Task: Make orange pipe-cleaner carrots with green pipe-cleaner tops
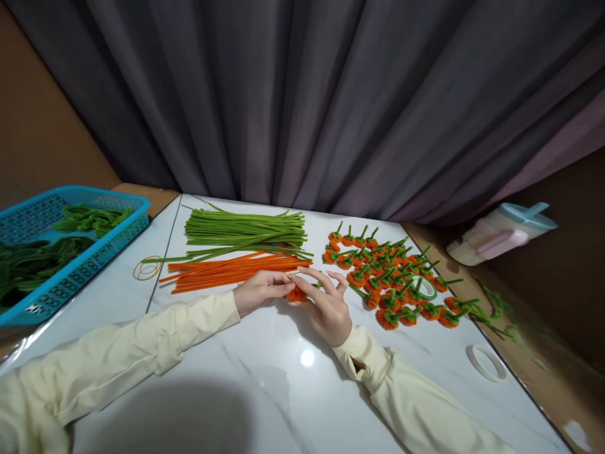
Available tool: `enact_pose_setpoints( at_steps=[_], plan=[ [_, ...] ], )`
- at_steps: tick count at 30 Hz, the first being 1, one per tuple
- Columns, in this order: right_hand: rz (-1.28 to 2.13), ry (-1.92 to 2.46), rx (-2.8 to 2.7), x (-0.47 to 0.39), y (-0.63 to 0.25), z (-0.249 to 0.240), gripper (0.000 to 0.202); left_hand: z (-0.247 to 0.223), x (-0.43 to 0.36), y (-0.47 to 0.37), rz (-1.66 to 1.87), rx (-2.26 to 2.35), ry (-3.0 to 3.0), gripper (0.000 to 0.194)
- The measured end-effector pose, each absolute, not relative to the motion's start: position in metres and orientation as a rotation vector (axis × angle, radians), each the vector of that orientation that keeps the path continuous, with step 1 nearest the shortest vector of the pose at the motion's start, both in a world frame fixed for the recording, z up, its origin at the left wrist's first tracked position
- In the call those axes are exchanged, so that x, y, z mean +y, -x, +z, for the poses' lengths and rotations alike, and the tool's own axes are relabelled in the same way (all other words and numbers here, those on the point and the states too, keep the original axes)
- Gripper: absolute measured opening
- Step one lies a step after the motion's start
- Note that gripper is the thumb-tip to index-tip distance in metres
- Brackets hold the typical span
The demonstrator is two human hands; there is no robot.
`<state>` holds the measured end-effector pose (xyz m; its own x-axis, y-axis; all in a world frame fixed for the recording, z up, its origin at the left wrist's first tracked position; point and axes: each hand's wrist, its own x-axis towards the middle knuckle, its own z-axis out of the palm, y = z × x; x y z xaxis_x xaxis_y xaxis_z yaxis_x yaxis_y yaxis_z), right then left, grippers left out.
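Observation:
Both hands meet at the middle of the white table, around a small orange pipe-cleaner pumpkin point(297, 294). My left hand point(265, 290) pinches it from the left with thumb and index finger. On the other side my right hand point(327, 307) grips it with thumb and index finger, its other fingers raised. A bit of green shows behind the right fingers, and a small pale strip lies at the left fingertips; I cannot tell what it is. Just beyond the hands lie orange pipe cleaners point(227, 271), with a stack of green pipe cleaners point(243, 228) behind them.
Many orange pumpkins with green stems point(390, 277) cover the table's right side, a roll of tape point(424, 288) among them. Another tape roll point(486, 362) lies nearer. A blue basket point(101, 252) holds green pieces at left, near rubber bands point(146, 269). A tumbler point(496, 236) stands far right.

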<state>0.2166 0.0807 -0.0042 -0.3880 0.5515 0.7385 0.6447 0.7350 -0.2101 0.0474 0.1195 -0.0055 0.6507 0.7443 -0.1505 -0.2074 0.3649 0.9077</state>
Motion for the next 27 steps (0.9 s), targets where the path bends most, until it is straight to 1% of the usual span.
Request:
enact_pose_setpoints(
  at_steps=[4, 7, 10, 13, 21, 24, 27],
  plan=[
    [-0.08, 0.859, -2.075, 0.0799, -0.2173, -0.0025, 0.028, -0.006, 0.1199, -0.0462, 0.642, 0.611, -1.077, 0.029],
    [-0.067, 0.904, -2.039, 0.0805, -0.2168, -0.0007, 0.024, -0.005, 0.1193, -0.0481, 0.683, 0.656, -1.026, 0.027],
    [-0.065, 0.966, -1.964, 0.0817, -0.2157, 0.0014, 0.02, -0.0033, 0.1189, -0.0506, 0.739, 0.665, -0.922, 0.029],
    [-0.069, 1.005, -1.916, 0.0827, -0.2152, 0.0024, 0.021, -0.002, 0.1191, -0.0513, 0.739, 0.654, -0.87, 0.032],
    [-0.055, 0.95, -2.001, 0.0833, -0.2165, -0.0008, 0.028, -0.0048, 0.1218, -0.048, 0.819, 0.664, -0.842, 0.027],
    [-0.074, 0.938, -2.005, 0.0831, -0.217, -0.001, 0.029, -0.0046, 0.1225, -0.0474, 0.794, 0.659, -0.863, 0.027],
    [-0.163, 0.921, -1.987, 0.0819, -0.2167, -0.0001, 0.029, -0.0025, 0.1226, -0.0478, 0.727, 0.628, -0.882, 0.029]
  ],
)
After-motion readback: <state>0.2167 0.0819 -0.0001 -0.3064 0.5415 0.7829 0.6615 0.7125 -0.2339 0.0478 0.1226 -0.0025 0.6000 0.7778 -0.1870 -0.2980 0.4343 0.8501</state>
